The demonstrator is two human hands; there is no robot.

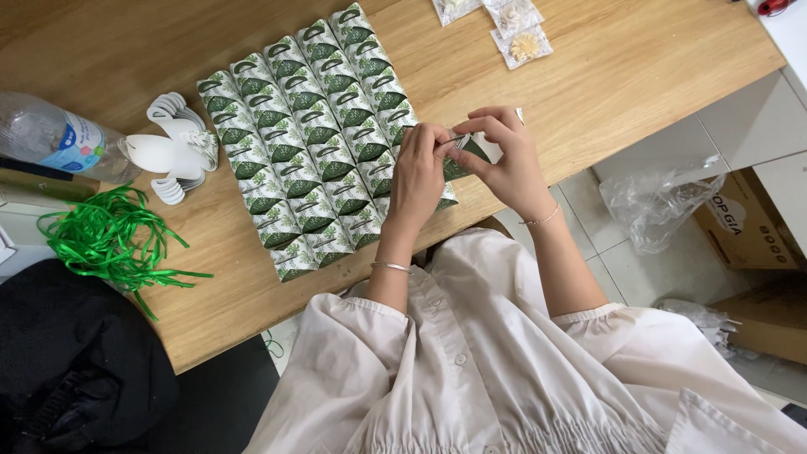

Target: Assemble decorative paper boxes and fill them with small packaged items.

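Mid-fold on one green-leaf paper box [467,153], pinched between left hand [418,168] and right hand [504,155] at frame centre, beside finished box rows [311,126] on desk [622,59].

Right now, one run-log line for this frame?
left hand: holds green-white box | right hand: pinches same box | finished boxes: rows on wooden table | green ribbon: untouched

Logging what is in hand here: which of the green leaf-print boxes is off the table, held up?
The green leaf-print box pinched between the left hand and right hand at the grid's near-right end; all others lie in rows on the table.
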